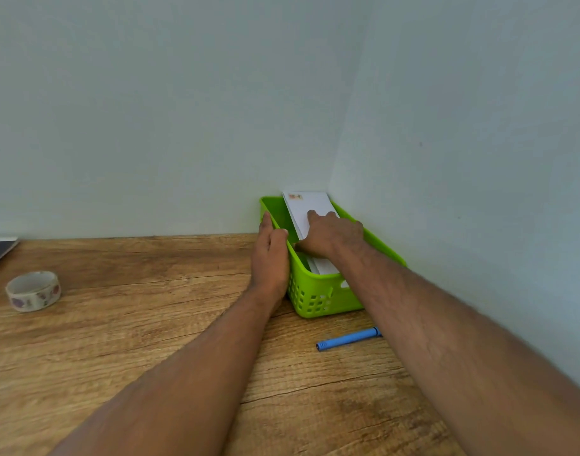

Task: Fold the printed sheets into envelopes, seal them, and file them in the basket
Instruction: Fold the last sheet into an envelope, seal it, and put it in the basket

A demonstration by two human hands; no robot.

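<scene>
On the wooden tabletop (117, 340), the green basket (314, 297) is sitting in the wall corner, long axis running away. The left hand (270, 255) is gripping its rim. The right hand (334, 235) is pressing flat the white envelope (301, 209), which is leaning lengthwise inside, top end pointing toward the corner.

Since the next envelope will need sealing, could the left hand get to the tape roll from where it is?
Probably yes. The left hand rests on the basket rim, and only bare table lies between it and the tape roll.
</scene>
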